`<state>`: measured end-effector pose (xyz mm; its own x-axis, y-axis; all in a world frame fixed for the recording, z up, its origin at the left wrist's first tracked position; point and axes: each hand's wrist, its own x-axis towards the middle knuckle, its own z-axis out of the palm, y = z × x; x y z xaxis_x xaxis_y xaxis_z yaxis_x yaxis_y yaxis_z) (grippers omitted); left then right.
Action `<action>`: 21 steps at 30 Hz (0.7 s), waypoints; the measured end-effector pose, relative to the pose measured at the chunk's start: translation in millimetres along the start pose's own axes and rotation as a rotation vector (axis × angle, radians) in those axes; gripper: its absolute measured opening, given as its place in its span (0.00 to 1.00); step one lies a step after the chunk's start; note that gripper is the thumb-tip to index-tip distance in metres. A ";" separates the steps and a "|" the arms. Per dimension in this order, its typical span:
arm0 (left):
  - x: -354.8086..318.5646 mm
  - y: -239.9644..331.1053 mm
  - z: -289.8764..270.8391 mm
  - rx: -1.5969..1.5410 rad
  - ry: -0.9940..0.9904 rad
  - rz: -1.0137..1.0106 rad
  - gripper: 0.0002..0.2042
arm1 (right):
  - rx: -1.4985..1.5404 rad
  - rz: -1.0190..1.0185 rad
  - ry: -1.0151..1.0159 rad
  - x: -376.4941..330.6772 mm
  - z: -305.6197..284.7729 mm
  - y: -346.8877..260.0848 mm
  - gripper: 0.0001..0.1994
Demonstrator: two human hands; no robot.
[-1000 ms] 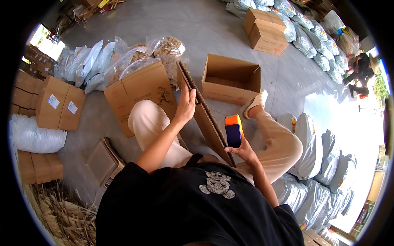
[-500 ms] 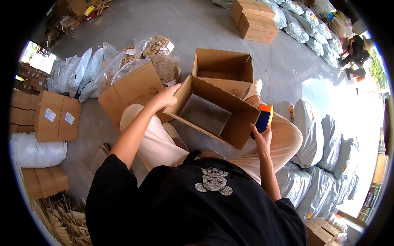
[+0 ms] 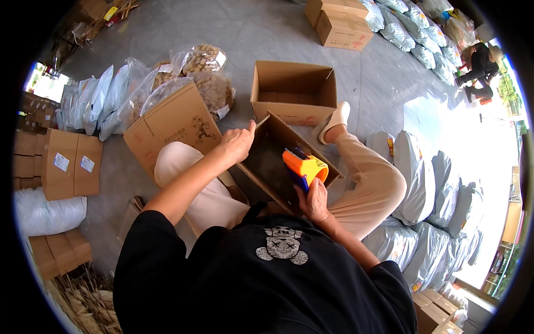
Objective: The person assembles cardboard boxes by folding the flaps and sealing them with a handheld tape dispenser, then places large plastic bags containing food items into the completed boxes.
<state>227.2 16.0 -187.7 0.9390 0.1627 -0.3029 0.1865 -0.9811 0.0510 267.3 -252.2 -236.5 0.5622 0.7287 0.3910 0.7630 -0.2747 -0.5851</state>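
Note:
Between my knees, a tilted open cardboard box stands with its dark inside facing me. My left hand grips its upper left corner, the index finger stretched along the edge. My right hand is closed round an orange-and-blue tape dispenser, held over the box opening near its right side. Whether the dispenser touches the cardboard, I cannot tell. Just beyond sits a second open cardboard box, upright on the floor by my right foot. A closed printed carton leans beside my left knee.
Clear bags of brown pieces lie behind the leaning carton. Grey sacks are piled at my right, and cartons are stacked at my left. More cartons and silvery sacks stand far off. A person is at the far right.
My right hand has brought the tape dispenser leftward, from outside the box's right end to over its opening. The held box has turned and come nearer to me, apart from the second box.

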 end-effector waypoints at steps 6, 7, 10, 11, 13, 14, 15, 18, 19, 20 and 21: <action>17.8 -22.0 8.2 0.002 0.039 0.088 0.29 | 0.189 0.230 -0.001 28.0 68.3 17.9 0.19; 17.2 -27.4 7.0 -0.039 0.078 0.148 0.28 | 0.233 0.280 -0.013 26.8 70.3 22.3 0.19; 9.5 -22.9 13.2 0.014 0.090 0.129 0.27 | 0.386 0.348 -0.006 29.2 63.6 17.6 0.22; 7.3 -18.6 15.9 0.030 0.093 0.124 0.26 | 0.422 0.372 -0.028 30.8 61.3 13.4 0.22; 7.7 -1.2 1.6 0.071 -0.042 0.047 0.28 | 0.413 0.409 -0.043 33.3 58.4 11.3 0.24; 8.3 0.9 4.3 0.069 -0.030 0.055 0.28 | 0.385 0.392 -0.037 33.5 54.9 8.9 0.24; 7.4 2.0 4.6 0.072 -0.019 0.059 0.28 | 0.361 0.373 -0.029 33.8 53.3 7.4 0.24; 21.4 -28.0 9.1 -0.225 0.047 -0.002 0.20 | 0.342 0.401 -0.045 30.7 57.0 8.8 0.23; 22.4 -37.6 6.9 -0.384 0.121 -0.008 0.17 | 0.371 0.421 -0.017 29.6 60.6 11.0 0.22; 19.9 -34.1 11.3 -0.373 0.083 -0.054 0.14 | 0.400 0.442 0.011 28.9 64.8 14.0 0.22; 18.6 -17.0 3.6 -0.224 -0.008 -0.013 0.16 | 0.419 0.469 0.043 27.4 66.7 17.9 0.21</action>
<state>240.4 35.4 -197.6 0.9339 0.1739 -0.3123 0.2592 -0.9311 0.2568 275.0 -195.3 -283.7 0.8256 0.5622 0.0484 0.2474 -0.2834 -0.9265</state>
